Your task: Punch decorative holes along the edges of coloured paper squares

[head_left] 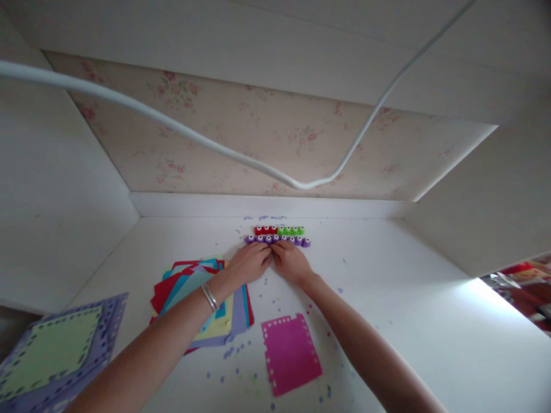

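Note:
Two short rows of small round-topped pieces lie near the back of the white table. The rear row has red pieces point(266, 230) on the left and green pieces point(291, 230) on the right. In front of it runs a row of purple pieces point(301, 242). My left hand point(252, 261) and my right hand point(290, 261) meet at the front of the purple row, their fingertips touching its middle. Fingers of both hands are bent and pressed together; anything between them is hidden.
A pile of coloured paper sheets point(172, 287) lies beneath my left forearm. A magenta sheet with punched edges point(290, 355) is between my arms. Green and purple punched sheets point(55, 350) lie at far left. Paper dots are scattered about. A white cable point(206, 143) hangs across the view.

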{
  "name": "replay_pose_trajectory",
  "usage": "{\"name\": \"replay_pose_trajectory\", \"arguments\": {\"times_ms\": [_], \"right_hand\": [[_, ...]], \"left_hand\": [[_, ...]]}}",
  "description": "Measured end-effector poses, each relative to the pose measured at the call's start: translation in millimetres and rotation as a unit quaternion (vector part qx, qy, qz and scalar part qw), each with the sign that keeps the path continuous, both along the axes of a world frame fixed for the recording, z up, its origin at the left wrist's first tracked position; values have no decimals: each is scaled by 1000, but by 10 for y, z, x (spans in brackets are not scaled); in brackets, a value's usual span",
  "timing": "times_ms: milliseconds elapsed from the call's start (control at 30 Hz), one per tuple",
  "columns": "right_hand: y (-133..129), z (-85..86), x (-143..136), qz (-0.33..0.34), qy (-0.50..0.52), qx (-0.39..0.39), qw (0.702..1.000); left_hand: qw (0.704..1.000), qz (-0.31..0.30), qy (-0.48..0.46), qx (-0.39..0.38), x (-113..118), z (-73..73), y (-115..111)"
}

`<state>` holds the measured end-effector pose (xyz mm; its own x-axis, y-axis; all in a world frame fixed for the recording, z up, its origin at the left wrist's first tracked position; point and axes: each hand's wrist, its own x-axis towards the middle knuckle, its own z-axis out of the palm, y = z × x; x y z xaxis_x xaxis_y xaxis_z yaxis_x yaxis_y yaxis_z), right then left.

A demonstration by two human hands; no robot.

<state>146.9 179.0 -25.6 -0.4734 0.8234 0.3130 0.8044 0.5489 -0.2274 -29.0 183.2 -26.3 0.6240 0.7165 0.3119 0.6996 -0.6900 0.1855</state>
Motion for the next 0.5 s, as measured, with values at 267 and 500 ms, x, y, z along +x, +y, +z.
{"name": "replay_pose_trajectory", "arguments": {"times_ms": [267, 500], "right_hand": [[-150, 59, 163, -34, -17, -4, 999], [-316, 122, 691, -144, -77, 9, 987]], "left_hand": [[1000, -3, -5, 1, -20, 13, 26], [999, -38, -8, -4, 312, 15, -75]]}}
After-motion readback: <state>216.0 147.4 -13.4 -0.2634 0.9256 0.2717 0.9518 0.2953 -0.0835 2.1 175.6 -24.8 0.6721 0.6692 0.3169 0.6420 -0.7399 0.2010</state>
